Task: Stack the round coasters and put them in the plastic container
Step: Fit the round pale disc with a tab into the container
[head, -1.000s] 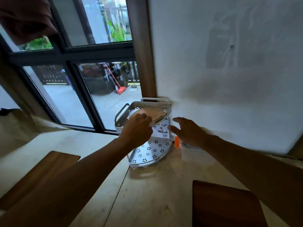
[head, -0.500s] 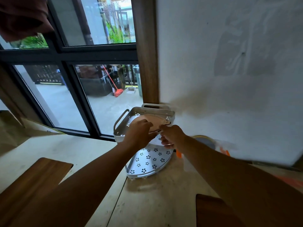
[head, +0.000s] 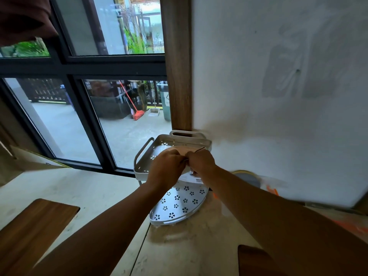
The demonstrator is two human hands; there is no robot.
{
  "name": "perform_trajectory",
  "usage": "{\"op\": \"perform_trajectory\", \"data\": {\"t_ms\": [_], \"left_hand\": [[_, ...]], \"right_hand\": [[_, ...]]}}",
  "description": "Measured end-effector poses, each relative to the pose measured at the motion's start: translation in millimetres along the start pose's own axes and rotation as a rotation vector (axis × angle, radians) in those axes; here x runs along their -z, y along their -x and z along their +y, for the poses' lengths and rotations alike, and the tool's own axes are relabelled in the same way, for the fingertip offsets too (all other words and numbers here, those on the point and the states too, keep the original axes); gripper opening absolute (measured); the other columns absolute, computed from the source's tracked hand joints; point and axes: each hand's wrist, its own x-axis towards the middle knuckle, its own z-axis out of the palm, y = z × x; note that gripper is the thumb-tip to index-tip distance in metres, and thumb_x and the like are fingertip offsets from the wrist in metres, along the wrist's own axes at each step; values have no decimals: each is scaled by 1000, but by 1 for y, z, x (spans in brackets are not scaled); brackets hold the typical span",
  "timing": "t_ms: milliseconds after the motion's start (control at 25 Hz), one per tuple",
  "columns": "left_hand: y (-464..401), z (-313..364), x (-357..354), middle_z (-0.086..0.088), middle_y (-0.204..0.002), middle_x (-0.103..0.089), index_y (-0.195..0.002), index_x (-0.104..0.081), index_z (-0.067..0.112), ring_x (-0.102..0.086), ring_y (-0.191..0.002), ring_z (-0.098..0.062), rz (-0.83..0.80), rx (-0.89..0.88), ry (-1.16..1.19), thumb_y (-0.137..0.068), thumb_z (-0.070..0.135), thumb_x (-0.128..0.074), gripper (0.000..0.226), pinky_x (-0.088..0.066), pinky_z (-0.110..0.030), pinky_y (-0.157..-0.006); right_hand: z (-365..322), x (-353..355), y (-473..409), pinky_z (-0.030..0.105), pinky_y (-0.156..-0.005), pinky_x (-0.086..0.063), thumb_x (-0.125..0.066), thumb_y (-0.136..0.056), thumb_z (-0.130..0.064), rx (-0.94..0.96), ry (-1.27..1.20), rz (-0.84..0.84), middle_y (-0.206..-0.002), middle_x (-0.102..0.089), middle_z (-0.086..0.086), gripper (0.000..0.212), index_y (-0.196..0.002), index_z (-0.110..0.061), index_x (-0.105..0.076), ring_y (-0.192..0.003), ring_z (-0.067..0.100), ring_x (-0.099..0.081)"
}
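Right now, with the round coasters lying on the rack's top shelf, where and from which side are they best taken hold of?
Probably by the near rim, from the open front. The coasters lie flat in the top shelf, whose raised walls and handles close off the back and left. The left hand and right hand both meet at that near edge, pinching it.

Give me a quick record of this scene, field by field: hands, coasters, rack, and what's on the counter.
left hand: gripping the coasters' near edge
right hand: gripping the same edge, touching the left hand
round coasters: tan, in the rack's top tier
rack: white, two tiers, in the corner
lower tier: holds no coasters
counter: pale, wooden boards near both edges
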Motion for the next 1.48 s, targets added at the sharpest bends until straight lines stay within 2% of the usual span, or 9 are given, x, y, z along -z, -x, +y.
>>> {"op": "perform_trajectory", "data": {"t_ms": [160,320,480,600,760,880,1000,1240,1480], "left_hand": [[-3,13,25,-2,-96,-74,-102,-75,24,-67,-79,-20,29,32,13,-91,25,-65,16,-53,-29,-67],[-6,37,55,-1,-100,-73,-100,-75,21,-68,-79,-18,91,-5,10,-87,25,-69,15,-43,-22,-64],[-5,58,80,6,-108,-64,-112,-66,22,-60,-87,-12,-47,71,74,-89,59,-47,47,-40,-21,-61],[-7,79,90,-8,-129,-58,-131,-47,20,-61,-107,-26,-150,131,158,-98,37,-46,37,-48,-30,-73],[-13,112,101,-21,-147,-41,-145,-30,11,-47,-128,-37,-195,137,290,-98,22,-53,53,-46,-52,-101],[-7,122,107,-13,-123,-63,-126,-57,11,-61,-109,-27,-211,129,292,-92,31,-63,40,-52,-47,-90],[10,134,109,4,-89,-73,-102,-72,18,-64,-74,3,-308,33,273,-85,28,-72,19,-52,-23,-65],[14,154,102,-11,-82,-75,-94,-71,9,-73,-75,-24,-257,166,602,-80,7,-77,15,-60,-50,-76],[14,179,101,1,-83,-67,-106,-54,42,-69,-68,-17,-83,83,606,-86,17,-71,36,-62,-37,-60]], "right_hand": [[-20,11,24,19,-39,-38,-52,-88,-18,208,171,77,-69,-61,6,15,-79,-10,-60,-55,17,-55],[-42,36,62,22,-57,-42,-51,-91,-10,381,205,44,-78,-60,9,14,-91,-4,-64,-65,19,-55],[-57,77,102,35,-69,-53,-51,-93,-14,563,465,52,-87,-65,17,21,-92,3,-63,-74,28,-63],[-65,111,138,19,-56,-41,-47,-96,-15,740,796,29,-73,-58,6,31,-67,-12,-54,-65,20,-56],[-64,153,174,35,-67,-42,-43,-96,-16,839,1002,34,-77,-56,3,24,-77,-13,-56,-74,24,-53],[-55,185,191,38,-74,-46,-43,-97,-20,897,989,69,-88,-65,4,23,-94,-14,-65,-82,22,-58],[-41,211,206,33,-77,-48,-47,-98,-25,898,900,98,-95,-69,-2,21,-101,-21,-67,-85,16,-61],[-19,235,219,28,-66,-46,-57,-95,-27,816,706,182,-89,-69,-4,12,-106,-24,-58,-79,14,-62],[-9,250,220,15,-59,-43,-60,-93,-30,760,524,321,-84,-67,-5,7,-97,-24,-63,-75,2,-60]]}}
